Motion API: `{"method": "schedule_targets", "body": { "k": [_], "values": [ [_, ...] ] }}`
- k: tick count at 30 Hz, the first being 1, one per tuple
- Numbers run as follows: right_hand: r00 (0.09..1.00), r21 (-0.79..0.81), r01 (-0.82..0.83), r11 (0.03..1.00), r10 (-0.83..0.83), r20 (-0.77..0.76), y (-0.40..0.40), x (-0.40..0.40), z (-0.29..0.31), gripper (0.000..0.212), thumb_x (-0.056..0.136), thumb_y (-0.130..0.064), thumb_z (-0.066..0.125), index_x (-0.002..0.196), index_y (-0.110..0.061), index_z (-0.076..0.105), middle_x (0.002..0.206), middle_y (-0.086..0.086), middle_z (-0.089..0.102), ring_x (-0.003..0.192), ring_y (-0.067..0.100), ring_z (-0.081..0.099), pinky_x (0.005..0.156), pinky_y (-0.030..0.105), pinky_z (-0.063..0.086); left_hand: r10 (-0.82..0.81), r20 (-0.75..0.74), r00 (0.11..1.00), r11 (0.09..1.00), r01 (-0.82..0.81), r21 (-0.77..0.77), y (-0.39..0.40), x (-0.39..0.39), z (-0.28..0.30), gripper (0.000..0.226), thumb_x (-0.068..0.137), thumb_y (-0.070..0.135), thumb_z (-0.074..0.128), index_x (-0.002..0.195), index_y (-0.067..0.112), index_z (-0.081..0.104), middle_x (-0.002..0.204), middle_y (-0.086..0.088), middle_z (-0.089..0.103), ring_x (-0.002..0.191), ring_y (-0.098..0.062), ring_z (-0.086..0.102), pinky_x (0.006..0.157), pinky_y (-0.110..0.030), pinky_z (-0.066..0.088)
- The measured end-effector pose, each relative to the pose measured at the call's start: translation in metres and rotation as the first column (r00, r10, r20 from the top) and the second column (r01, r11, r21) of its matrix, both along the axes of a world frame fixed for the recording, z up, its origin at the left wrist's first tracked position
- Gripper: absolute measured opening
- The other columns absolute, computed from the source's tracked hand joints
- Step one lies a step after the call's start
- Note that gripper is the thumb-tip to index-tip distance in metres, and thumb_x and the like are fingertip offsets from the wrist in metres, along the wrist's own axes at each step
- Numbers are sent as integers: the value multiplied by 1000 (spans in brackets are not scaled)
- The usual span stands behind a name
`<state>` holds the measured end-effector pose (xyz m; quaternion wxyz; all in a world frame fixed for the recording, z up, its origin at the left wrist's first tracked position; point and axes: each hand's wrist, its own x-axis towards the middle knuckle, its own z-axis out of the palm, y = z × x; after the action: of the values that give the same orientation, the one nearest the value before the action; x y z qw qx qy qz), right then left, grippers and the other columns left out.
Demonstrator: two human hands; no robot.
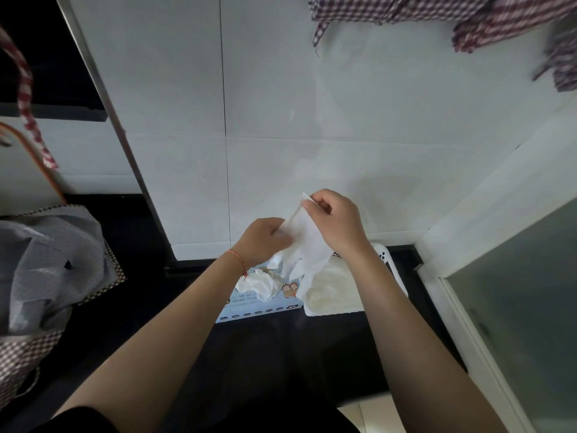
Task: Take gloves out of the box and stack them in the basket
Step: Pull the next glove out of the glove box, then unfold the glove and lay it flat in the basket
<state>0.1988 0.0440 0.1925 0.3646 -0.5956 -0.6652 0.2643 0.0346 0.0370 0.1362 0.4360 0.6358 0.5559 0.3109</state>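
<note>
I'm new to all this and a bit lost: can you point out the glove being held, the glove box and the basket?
Glove (307, 242): head view, on its flat middle between the hands.
Glove box (265, 307): head view, on its printed front edge.
Basket (384, 255): head view, on its white far rim.

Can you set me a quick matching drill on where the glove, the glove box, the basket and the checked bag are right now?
Things:
1. glove
2. glove box
3. white basket
4. checked bag

Places:
A. far left, holding bundled grey cloth
B. right of the box, gloves already piled in it
C. held up between both hands
D. on the dark counter, gloves spilling from its opening

Pairs: 1-C, 2-D, 3-B, 4-A
</note>
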Motion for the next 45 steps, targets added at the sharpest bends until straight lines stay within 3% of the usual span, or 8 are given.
{"method": "schedule_targets", "body": {
  "k": [7, 11, 17, 22, 30, 35, 41, 45],
  "values": [
    [995, -14, 100, 995, -100, -6, 3, 30, -12, 24, 93, -29, 63, 79, -10, 62, 67, 4, 59, 56, 8, 41, 52, 18, 33, 55, 156, 986, 986, -28, -166, 3, 1, -24, 40, 90, 27, 68, 66, -2, 53, 59, -3, 38, 54, -13, 35, 54, -19, 30],
    [997, -118, 79, 990, -78, 17, 1, 46, -23, 31, 93, -25, 61, 65, -14, 51, 54, -6, 41, 52, 6, 34, 50, 19, 26, 98, 379, 920, 962, 11, -274, 4, 0, -34, 19, 92, 18, 67, 97, 2, 74, 99, -9, 75, 95, -19, 71, 89, -25, 54],
    [945, -422, 58, 905, -186, -269, 4, 79, -38, 16, 90, -18, 62, 105, -14, 66, 78, -3, 61, 62, 10, 54, 61, 20, 45, 87, 391, 916, 935, 61, -350, 26, 15, -37, 20, 95, 21, 61, 96, 4, 71, 88, -6, 70, 73, -23, 62, 68, -28, 51],
    [940, -565, 129, 815, -281, -192, 9, 109, -86, 26, 87, -6, 54, 105, -24, 51, 97, 4, 58, 73, 15, 56, 58, 24, 41, 11, -17, 1000, 946, -16, -323, 47, 52, -65, 20, 92, 23, 63, 80, 8, 69, 68, 2, 60, 64, -14, 54, 55, -21, 43],
    [988, -617, 74, 783, -140, -59, 23, 169, -151, 27, 92, -3, 52, 99, -18, 74, 115, -6, 66, 93, 20, 66, 82, 35, 59, -75, -357, 931, 969, -16, -246, 77, 120, -114, 30, 94, 39, 55, 85, 14, 67, 86, -1, 63, 79, -18, 54, 68, -27, 40],
    [998, -657, 32, 753, -54, -13, 36, 202, -167, 39, 87, 2, 54, 116, -18, 69, 119, -8, 60, 93, 3, 57, 69, 16, 46, -82, -552, 830, 979, -36, -198, 82, 150, -127, 23, 98, 21, 43, 104, 16, 65, 110, -7, 65, 96, -27, 59, 77, -33, 47],
    [987, -634, 21, 773, 87, 138, 44, 220, -188, 51, 89, 8, 44, 128, -19, 63, 135, -4, 57, 102, 6, 52, 66, 10, 42, 167, -682, 712, 959, 42, 279, 56, 179, -149, 28, 88, 18, 58, 116, 17, 63, 108, -5, 63, 96, -29, 60, 69, -35, 43],
    [972, -625, 5, 781, 144, 188, 48, 224, -199, 48, 91, 5, 45, 129, -20, 60, 139, -1, 52, 122, 16, 51, 90, 17, 40, -80, -776, 626, 935, 317, 159, 42, 187, -155, 50, 89, 43, 61, 133, 19, 54, 139, -9, 49, 131, -32, 44, 108, -47, 34]
  ]
}}
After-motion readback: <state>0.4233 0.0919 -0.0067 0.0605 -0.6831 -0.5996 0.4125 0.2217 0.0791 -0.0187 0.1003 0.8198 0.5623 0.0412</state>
